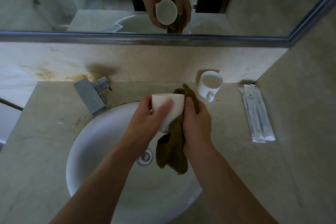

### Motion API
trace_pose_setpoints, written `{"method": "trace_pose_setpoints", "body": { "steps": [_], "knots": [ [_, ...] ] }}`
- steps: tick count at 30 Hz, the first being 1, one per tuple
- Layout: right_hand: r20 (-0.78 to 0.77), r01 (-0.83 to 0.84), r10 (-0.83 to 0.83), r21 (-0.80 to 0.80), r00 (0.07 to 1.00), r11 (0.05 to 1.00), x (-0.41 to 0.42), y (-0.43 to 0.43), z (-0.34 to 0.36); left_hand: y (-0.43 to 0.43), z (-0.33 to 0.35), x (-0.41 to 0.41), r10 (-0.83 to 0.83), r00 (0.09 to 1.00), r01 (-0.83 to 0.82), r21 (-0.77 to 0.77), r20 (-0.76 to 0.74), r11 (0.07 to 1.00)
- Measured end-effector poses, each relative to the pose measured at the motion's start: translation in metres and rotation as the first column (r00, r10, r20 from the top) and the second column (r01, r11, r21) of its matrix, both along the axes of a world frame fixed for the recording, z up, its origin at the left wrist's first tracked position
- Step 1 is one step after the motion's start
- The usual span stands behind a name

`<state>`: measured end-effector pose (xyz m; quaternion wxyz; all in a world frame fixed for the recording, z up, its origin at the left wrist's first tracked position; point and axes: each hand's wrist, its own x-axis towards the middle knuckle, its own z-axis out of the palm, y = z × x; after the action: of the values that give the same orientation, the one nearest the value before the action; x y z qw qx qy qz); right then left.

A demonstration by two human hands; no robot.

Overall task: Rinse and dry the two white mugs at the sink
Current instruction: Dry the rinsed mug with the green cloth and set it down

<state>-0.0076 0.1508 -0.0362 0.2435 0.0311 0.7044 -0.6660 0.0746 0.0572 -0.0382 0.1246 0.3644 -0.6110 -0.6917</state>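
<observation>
My left hand [145, 120] grips a white mug [175, 104] above the white basin [87, 151], with the mug's mouth pointing away towards the mirror. My right hand [197, 125] holds an olive-green cloth [171, 152] pressed against the mug's right side; the cloth hangs down over the basin. The mug's handle is hidden. A second white mug [209, 85] stands upright on the counter at the back right, its handle turned towards me.
A square chrome tap [91, 96] stands at the basin's back left. The drain [145, 156] lies under my hands. Two wrapped toiletry packets [256, 112] lie on the counter at the right. A mirror [72, 2] spans the wall behind.
</observation>
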Motion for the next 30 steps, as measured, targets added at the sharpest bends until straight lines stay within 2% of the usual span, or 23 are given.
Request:
{"method": "trace_pose_setpoints", "body": {
  "steps": [4,8,10,12,16,19,21,23,25,27,30],
  "knots": [
    [-0.128,0.067,-0.058,0.061,0.99,0.996,0.009,-0.006,-0.002,0.013,-0.007,-0.001,0.084,0.996,-0.083,-0.031,0.034,0.996],
    [-0.265,-0.037,0.063,0.1,0.962,0.994,0.002,0.001,0.002,-0.007,-0.011,0.004,-0.031,0.999,0.033,0.049,-0.032,0.998],
    [-0.258,-0.088,0.106,0.078,0.96,0.993,-0.003,0.003,0.007,-0.016,-0.013,0.005,-0.073,0.989,0.09,0.128,-0.131,0.988],
    [-0.271,-0.073,0.086,0.057,0.959,0.996,-0.003,0.0,0.01,-0.018,-0.014,0.004,-0.053,0.982,0.093,0.22,-0.181,0.971],
    [-0.252,0.048,-0.042,0.02,0.967,0.999,0.005,-0.005,0.01,0.0,-0.013,-0.001,0.098,0.987,-0.04,0.393,-0.127,0.919],
    [-0.186,-0.043,0.042,0.0,0.982,0.999,0.004,0.003,0.007,-0.005,-0.018,0.003,0.17,0.977,-0.106,0.403,-0.126,0.909],
    [-0.229,-0.168,0.168,0.018,0.959,0.986,-0.007,0.013,0.009,-0.02,-0.02,0.01,0.109,0.983,-0.06,0.302,-0.146,0.951],
    [-0.346,-0.334,0.349,0.105,0.871,0.937,-0.023,0.022,0.017,-0.036,-0.023,0.016,-0.017,0.991,0.036,0.139,-0.135,0.99],
    [-0.379,-0.515,0.597,0.302,0.707,0.802,-0.037,0.026,0.026,-0.046,-0.022,0.021,-0.145,0.984,0.149,0.036,-0.103,0.988],
    [-0.278,-0.676,0.791,0.413,0.545,0.611,-0.047,0.027,0.032,-0.052,-0.02,0.021,-0.228,0.971,0.227,-0.017,-0.074,0.974],
    [-0.164,-0.801,0.931,0.475,0.325,0.364,-0.053,0.023,0.04,-0.058,-0.016,0.02,-0.272,0.96,0.272,-0.007,-0.072,0.962]
  ]
}}
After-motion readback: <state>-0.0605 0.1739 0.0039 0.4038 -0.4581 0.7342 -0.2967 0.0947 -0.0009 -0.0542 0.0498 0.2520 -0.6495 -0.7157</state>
